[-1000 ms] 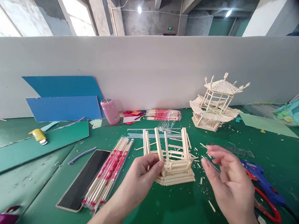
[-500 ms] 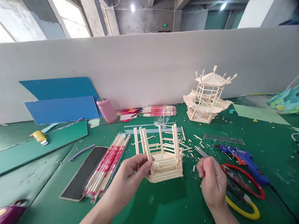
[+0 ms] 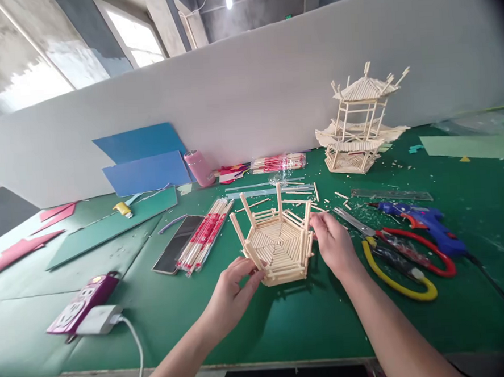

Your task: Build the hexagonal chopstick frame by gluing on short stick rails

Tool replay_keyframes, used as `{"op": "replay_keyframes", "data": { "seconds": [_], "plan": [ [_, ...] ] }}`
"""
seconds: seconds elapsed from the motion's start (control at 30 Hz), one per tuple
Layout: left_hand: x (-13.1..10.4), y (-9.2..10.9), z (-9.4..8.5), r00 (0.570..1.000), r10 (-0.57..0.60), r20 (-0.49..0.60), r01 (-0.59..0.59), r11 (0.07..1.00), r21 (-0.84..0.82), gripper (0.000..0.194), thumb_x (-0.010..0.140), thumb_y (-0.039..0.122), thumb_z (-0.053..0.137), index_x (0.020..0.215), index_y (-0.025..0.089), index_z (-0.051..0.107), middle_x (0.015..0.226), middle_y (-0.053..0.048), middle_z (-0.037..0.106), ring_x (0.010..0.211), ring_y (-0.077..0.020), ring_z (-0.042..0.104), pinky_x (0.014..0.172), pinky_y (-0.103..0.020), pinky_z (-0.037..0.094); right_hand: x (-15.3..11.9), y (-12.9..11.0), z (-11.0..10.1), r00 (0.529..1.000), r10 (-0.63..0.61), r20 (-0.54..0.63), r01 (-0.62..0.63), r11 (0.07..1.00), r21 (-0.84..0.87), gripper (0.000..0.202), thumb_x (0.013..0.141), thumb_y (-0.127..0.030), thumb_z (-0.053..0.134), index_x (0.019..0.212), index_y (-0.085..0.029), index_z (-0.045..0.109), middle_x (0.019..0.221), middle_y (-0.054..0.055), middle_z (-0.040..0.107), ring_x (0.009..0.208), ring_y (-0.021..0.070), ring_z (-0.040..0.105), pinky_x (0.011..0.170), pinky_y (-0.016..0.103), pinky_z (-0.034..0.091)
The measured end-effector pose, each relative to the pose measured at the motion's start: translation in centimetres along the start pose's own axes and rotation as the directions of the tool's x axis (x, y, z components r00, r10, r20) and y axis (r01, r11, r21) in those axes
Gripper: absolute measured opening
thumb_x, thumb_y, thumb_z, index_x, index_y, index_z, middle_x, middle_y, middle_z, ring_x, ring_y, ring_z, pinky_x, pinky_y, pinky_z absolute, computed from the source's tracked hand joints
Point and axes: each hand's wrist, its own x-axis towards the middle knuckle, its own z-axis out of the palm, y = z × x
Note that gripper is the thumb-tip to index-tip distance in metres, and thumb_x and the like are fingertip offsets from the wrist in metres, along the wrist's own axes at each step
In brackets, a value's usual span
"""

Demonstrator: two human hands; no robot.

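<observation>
Stick frame (image 3: 276, 244), six-sided, one: left hand (image 3: 236, 289) pinches its near-left corner post, right hand (image 3: 334, 243) pinches its right edge; frame is between them.

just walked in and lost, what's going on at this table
A person is handling a six-sided stick frame: the left hand pinches its near-left corner, the right hand is at its right side. The frame has a floor and posts but no roof. To the right are a roofed stick pavilion and a blue glue gun.
</observation>
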Motion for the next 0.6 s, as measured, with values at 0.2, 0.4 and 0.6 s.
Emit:
{"op": "replay_keyframes", "data": {
  "seconds": [0.2,0.4,0.6],
  "plan": [
    [-0.8,-0.2,1.1,0.999,0.041,-0.002,-0.041,0.996,0.083,0.022,0.089,0.025,0.043,0.089,0.019,0.064,0.09,-0.007,0.067,0.087,-0.0213,0.058,0.08,-0.033,0.044,0.3,1.1,0.7,0.99,0.064,0.128,-0.085,0.983,0.164,0.029,0.087,-0.032,0.052,0.112,-0.016,0.053,0.111,0.007,0.057,0.092,0.0182,0.059,0.077,0.039,0.049],
    [-0.4,-0.8,2.0,0.993,0.121,-0.001,-0.119,0.979,0.167,0.025,0.087,0.02,0.042,0.072,0.018,0.061,0.076,-0.008,0.065,0.075,-0.0204,0.057,0.073,-0.032,0.044,1.9,1.0,1.9,0.972,0.066,0.227,-0.122,0.963,0.242,0.03,0.087,-0.032,0.052,0.113,-0.016,0.052,0.112,0.007,0.056,0.092,0.0185,0.059,0.077,0.039,0.049],
    [1.9,0.2,5.0,0.992,0.113,-0.058,-0.097,0.969,0.228,0.021,0.084,0.013,0.044,0.069,0.015,0.059,0.07,-0.009,0.065,0.069,-0.0232,0.059,0.067,-0.035,0.047,4.9,0.4,3.5,0.981,0.129,0.144,-0.161,0.957,0.241,0.031,0.087,-0.032,0.052,0.114,-0.017,0.052,0.113,0.007,0.056,0.093,0.0188,0.058,0.077,0.039,0.049]
  ]
}}
